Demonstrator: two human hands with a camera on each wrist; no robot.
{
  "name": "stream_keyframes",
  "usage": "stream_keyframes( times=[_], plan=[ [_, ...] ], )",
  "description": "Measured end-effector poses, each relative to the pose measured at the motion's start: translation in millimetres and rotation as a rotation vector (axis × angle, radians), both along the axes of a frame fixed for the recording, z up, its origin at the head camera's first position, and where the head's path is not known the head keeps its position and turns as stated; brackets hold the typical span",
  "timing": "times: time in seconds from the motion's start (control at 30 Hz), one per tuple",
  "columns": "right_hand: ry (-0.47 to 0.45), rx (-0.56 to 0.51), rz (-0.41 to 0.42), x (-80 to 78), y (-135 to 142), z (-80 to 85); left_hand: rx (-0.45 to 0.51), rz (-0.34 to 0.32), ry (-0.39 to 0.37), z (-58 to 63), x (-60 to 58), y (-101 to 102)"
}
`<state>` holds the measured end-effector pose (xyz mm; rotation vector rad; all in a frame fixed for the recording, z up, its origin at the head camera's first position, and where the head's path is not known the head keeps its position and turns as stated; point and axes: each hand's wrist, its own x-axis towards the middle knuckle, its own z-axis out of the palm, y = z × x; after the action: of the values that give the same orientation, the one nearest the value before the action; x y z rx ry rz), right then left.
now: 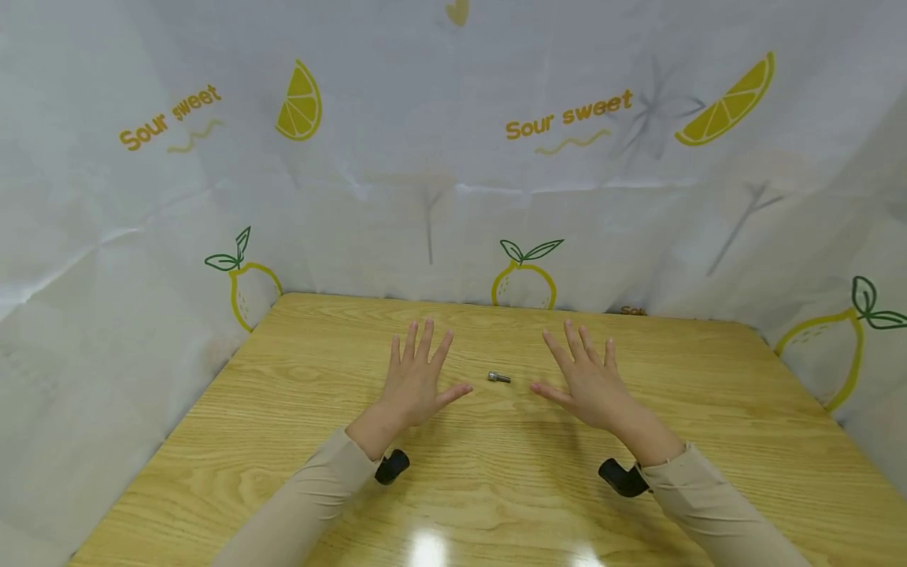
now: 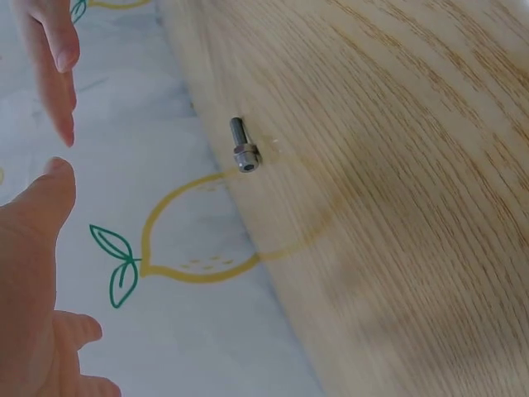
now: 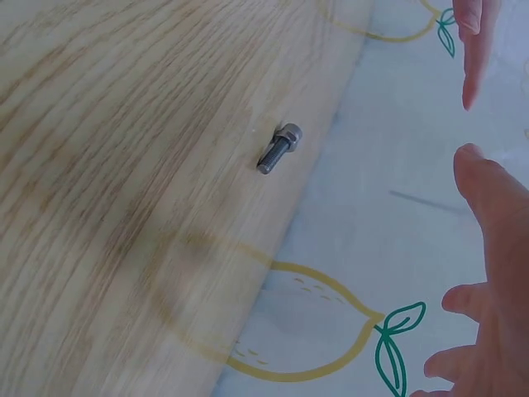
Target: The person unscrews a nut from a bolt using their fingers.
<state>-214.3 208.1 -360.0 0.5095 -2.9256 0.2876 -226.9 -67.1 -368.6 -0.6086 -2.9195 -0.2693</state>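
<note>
A small metal socket-head bolt (image 1: 499, 377) lies on its side on the wooden table (image 1: 468, 465), between the two hands. In the left wrist view the bolt (image 2: 245, 147) shows a round recessed head; a ring or nut seems to sit right under it. The right wrist view shows the threaded shank of the bolt (image 3: 279, 149). To its left, the left hand (image 1: 416, 386) is held over the table with fingers spread, palm down, holding nothing. On the other side the right hand (image 1: 590, 384) is spread likewise, thumb toward the bolt, not touching it.
A white curtain (image 1: 397, 157) printed with lemons hangs behind the table's far edge and along both sides. Black wrist-worn devices (image 1: 393, 467) show under both forearms. Light glares off the near part of the tabletop.
</note>
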Motion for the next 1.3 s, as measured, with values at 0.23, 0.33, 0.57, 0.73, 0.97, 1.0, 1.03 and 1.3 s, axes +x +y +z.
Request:
stream_keyframes(
  times=[0.23, 0.33, 0.57, 0.73, 0.97, 1.0, 1.03, 1.3],
  plan=[
    [-0.035, -0.112, 0.051, -2.7, -1, 3.1, 0.101, -0.045, 0.003, 3.2, -2.2, 1],
    [-0.067, -0.209, 0.093, -5.6, -3, 3.9, 0.150, -0.082, -0.001, 4.7, -5.5, 2],
    [-0.181, -0.428, 0.179, -23.3, -8, -13.8, 0.289, -0.130, -0.141, 0.7, -19.9, 12],
    [-0.280, -0.513, 0.172, -33.8, -13, -26.7, 0.429, -0.162, -0.270, -7.6, -31.8, 22],
    [-0.381, -0.570, 0.124, -46.5, -22, -31.9, 0.532, -0.146, -0.401, -16.3, -41.1, 36],
    [-0.396, -0.576, 0.113, -48.4, -23, -32.8, 0.532, -0.137, -0.416, -17.6, -42.2, 38],
    [-0.411, -0.585, 0.097, -50.1, -24, -33.8, 0.529, -0.132, -0.427, -18.8, -43.2, 40],
    [-0.473, -0.652, -0.031, -59.6, -31, -45.0, 0.507, -0.082, -0.458, -27.6, -51.3, 49]
  ],
)
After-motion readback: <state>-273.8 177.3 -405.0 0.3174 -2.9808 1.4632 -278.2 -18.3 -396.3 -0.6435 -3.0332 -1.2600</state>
